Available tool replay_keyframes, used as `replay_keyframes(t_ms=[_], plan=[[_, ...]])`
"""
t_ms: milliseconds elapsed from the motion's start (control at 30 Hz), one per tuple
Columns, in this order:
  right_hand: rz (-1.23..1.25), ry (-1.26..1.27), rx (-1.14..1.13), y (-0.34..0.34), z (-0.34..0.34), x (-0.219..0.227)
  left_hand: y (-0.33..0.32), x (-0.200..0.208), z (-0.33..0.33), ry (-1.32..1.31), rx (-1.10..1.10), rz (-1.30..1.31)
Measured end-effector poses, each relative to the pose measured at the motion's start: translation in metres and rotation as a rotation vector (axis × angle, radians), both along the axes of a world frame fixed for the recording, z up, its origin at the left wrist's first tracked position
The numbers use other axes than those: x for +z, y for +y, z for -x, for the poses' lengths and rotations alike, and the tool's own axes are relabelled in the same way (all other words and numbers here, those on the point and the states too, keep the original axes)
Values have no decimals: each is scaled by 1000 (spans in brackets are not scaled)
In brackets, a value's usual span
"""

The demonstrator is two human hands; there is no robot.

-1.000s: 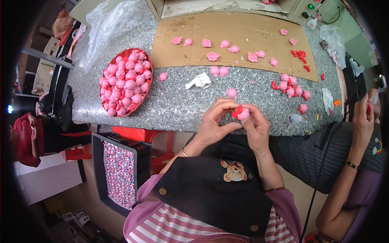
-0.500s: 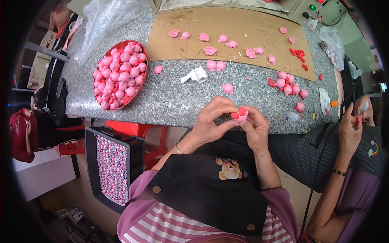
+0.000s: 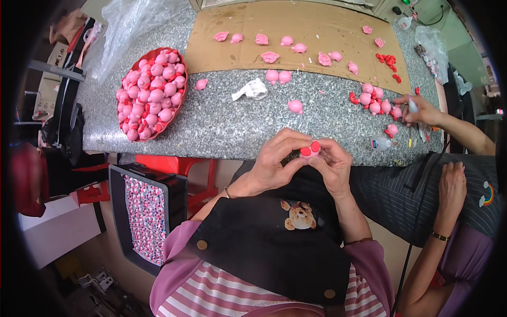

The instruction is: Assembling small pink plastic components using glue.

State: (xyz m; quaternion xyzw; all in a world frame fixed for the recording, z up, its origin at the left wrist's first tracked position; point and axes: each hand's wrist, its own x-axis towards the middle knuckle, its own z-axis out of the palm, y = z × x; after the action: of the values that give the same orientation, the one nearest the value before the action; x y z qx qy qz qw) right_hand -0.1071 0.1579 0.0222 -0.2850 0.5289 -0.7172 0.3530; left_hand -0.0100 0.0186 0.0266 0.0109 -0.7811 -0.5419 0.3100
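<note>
Centre frame: left hand (image 3: 274, 158) and right hand (image 3: 331, 161) both pinched shut on pink toy (image 3: 309, 151); red piece probably pressing on; best kept square, steady.

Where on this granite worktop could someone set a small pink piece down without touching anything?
Bare granite worktop lies between the red basket and the crumpled white wrapper, down to the near edge. It is crowded at the right, around the cluster of pink pieces beside the co-worker's hand.
</note>
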Motion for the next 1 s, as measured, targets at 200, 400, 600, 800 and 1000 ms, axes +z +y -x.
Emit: replay_keyframes(t_ms=[200, 400, 600, 800, 1000], plan=[[-15, -25, 32, 3, 1, -9, 4, -9, -4, -5, 3, -41], [-27, -35, 18, 5, 2, -19, 6, -19, -1, -24, -4, -51], [-43, -44, 32, 1, 8, -19, 3, -19, 5, 1, -5, -66], [-95, -38, 33, 1, 11, -20, 1, -22, 6, -16, -1, -68], [-126, -5, 11, -2, 12, -21, -2, -25, 7, -18, 1, -60]])
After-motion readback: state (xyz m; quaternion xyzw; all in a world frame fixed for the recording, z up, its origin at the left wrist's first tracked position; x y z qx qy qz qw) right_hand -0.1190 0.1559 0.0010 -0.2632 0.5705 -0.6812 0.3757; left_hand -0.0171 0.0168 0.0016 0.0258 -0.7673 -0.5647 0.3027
